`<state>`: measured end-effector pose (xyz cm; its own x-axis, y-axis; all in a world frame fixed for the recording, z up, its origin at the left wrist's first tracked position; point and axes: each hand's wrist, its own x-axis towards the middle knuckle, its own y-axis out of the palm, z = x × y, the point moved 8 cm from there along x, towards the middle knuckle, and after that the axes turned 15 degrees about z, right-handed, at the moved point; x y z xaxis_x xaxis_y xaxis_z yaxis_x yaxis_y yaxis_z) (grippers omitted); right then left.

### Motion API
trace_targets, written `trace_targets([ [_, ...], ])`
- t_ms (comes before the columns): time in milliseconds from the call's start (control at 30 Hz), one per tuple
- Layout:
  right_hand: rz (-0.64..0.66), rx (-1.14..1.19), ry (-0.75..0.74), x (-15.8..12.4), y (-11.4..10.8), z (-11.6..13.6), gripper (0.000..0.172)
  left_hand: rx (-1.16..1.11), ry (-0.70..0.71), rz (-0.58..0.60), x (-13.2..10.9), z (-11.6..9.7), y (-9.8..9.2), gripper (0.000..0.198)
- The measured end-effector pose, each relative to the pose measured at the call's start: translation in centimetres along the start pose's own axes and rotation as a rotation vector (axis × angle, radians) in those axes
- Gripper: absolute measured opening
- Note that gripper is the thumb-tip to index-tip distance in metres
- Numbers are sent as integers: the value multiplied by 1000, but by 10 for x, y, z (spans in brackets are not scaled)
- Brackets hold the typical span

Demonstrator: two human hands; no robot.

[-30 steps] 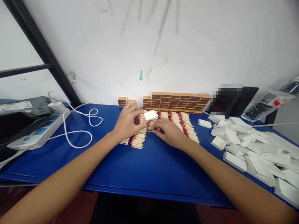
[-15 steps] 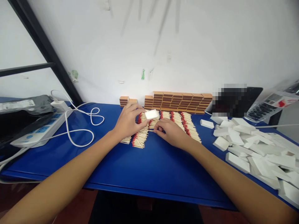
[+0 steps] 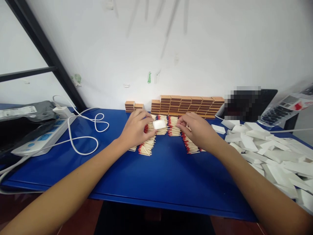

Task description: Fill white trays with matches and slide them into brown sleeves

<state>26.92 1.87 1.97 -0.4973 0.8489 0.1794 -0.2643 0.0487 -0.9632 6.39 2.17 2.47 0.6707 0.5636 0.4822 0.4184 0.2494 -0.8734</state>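
One shift noted, right hand (image 3: 195, 130) now farther right, over match rows (image 3: 173, 131), fingertips drawn near together, whether gripping anything I cannot tell, left hand (image 3: 137, 128) narrow around white box (image 3: 159, 124), above matches.

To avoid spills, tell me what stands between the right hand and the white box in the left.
Nothing visible blocks the right hand from the white box in the left hand; matches lie below the gap.

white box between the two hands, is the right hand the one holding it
No, the left hand holds the white box between thumb and fingers, while the right hand is apart from it.
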Motion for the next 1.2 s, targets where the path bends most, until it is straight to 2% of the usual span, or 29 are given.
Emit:
trace_targets([
  [200, -28, 21, -131, 0, 7, 28, 14, -23, 100, 5, 0, -23, 2, 22],
  [400, 0, 77, -189, 0, 22, 36, 11, -45, 177, -7, -1, -33, 2, 19],
  [500, -4, 128, -206, -2, 19, 38, 10, -35, 212, -23, -1, -36, 0, 20],
  [633, -76, 114, -159, -4, 0, 24, 11, -14, 183, -20, -1, -31, 0, 22],
  [700, -36, 69, -98, -3, -3, 8, 14, 1, 143, -24, -1, -24, 1, 24],
  [833, 192, 27, -30, 2, 12, -17, 13, -18, 84, -23, -2, -13, 2, 25],
  [900, 253, 20, -18, 3, 21, -22, 11, -36, 68, -14, -2, -10, 3, 25],
  [1067, 292, -3, -10, 6, 37, -20, 12, -46, 63, -9, -1, -12, 4, 25],
  [1200, 288, -9, -11, 6, 40, -19, 13, -56, 51, -2, -1, -10, 5, 25],
])
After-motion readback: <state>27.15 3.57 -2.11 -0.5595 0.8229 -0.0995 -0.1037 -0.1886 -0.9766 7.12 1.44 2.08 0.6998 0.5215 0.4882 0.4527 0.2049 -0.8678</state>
